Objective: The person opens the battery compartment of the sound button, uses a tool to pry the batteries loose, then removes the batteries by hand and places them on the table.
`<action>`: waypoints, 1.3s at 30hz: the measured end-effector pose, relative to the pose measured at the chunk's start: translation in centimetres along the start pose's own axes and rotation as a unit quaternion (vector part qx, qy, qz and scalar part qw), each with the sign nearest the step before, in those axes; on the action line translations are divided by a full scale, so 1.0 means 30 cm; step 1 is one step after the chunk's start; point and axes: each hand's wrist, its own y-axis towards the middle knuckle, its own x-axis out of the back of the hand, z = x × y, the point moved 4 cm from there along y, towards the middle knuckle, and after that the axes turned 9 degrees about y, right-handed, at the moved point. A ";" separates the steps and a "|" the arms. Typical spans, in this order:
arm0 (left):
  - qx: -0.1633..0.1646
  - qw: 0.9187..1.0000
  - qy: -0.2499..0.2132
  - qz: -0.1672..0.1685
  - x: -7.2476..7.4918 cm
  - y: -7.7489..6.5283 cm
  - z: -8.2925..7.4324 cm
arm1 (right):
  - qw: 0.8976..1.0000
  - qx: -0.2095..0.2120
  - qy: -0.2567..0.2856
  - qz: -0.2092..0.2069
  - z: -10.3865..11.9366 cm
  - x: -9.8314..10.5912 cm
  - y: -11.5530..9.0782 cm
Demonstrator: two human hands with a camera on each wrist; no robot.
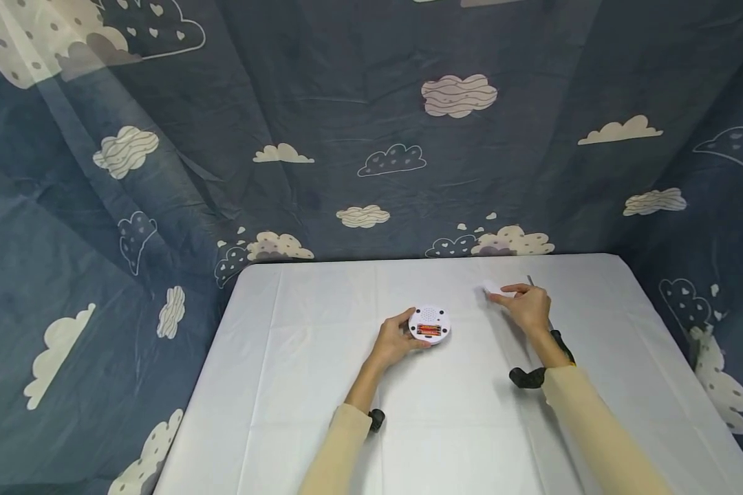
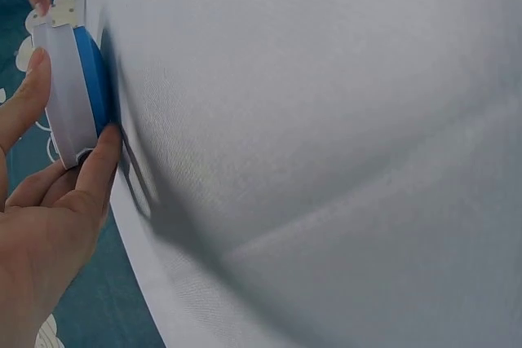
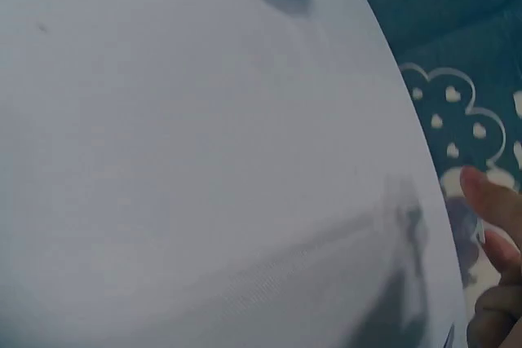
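My left hand holds a round white battery-powered device by its side, with the back facing up. Dotted speaker holes, dark spots round the rim and an uncovered compartment with red batteries show on that face. From the side, the device has a white body and a blue underside, low over the table, between thumb and fingers. To the right, my right hand pinches a small thin white piece between thumb and finger. A slim grey rod sticks out behind this hand.
A white cloth covers the table. Dark blue curtains with cloud prints hang behind it and at both sides. Black wrist straps with mounts sit on both forearms.
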 end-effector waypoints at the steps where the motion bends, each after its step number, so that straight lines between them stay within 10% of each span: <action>1: 0.002 1.000 0.003 -0.003 0.003 -0.002 0.001 | 1.000 -0.010 -0.002 -0.013 -0.007 0.004 0.009; 10: 0.007 1.000 0.000 -0.012 0.020 -0.029 0.010 | 0.992 -0.097 -0.032 -0.070 -0.071 -0.003 0.057; 39: -0.007 1.000 -0.002 0.001 -0.013 -0.021 -0.020 | 0.988 -0.086 -0.007 -0.128 -0.071 0.078 0.032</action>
